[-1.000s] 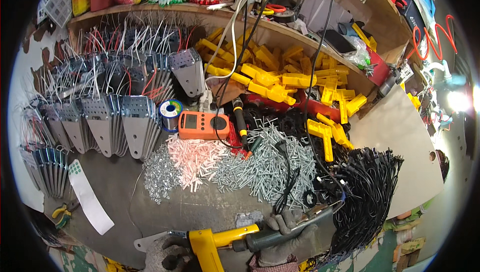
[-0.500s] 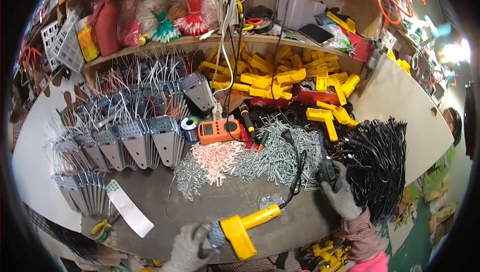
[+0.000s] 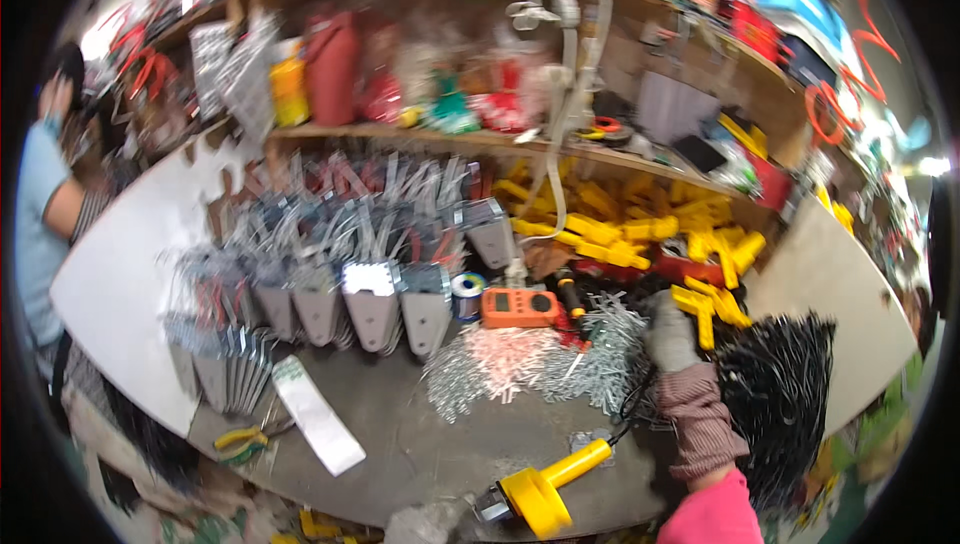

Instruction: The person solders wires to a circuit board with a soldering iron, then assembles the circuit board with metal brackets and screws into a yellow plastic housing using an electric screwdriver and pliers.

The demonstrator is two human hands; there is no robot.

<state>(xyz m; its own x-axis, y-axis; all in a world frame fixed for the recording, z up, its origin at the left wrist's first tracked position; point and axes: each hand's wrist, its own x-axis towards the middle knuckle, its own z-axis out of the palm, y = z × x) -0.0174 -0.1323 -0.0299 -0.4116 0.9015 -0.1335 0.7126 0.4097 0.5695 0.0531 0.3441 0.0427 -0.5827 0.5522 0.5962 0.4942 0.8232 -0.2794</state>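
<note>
A yellow plastic housing with a tube-like handle (image 3: 548, 489) lies at the front edge of the bench. A metal piece (image 3: 491, 505) sits at its left end, and a black cord (image 3: 632, 406) runs from the handle toward the right. My left hand (image 3: 428, 522), in a grey glove, is beside the metal piece; blur and the frame's edge hide its fingers. My gloved right hand (image 3: 672, 332) reaches far over the bench, between the heap of screws (image 3: 610, 349) and the loose yellow housings (image 3: 708, 306). Its fingers are hidden, so whatever it may hold cannot be seen.
Grey metal brackets with wires (image 3: 375, 309) stand in rows at left. An orange meter (image 3: 518, 308), a solder spool (image 3: 467, 296) and pink sleeves (image 3: 515, 359) lie mid-bench. Black cords (image 3: 775, 394) are heaped at right. Pliers (image 3: 240, 441) and a white strip (image 3: 318, 419) lie front left. Another person (image 3: 45, 214) is at far left.
My right hand has moved forward over the bench from beside the cord heap, where it held a black plug-like piece. The view has swung left. My left hand stays near the yellow housing.
</note>
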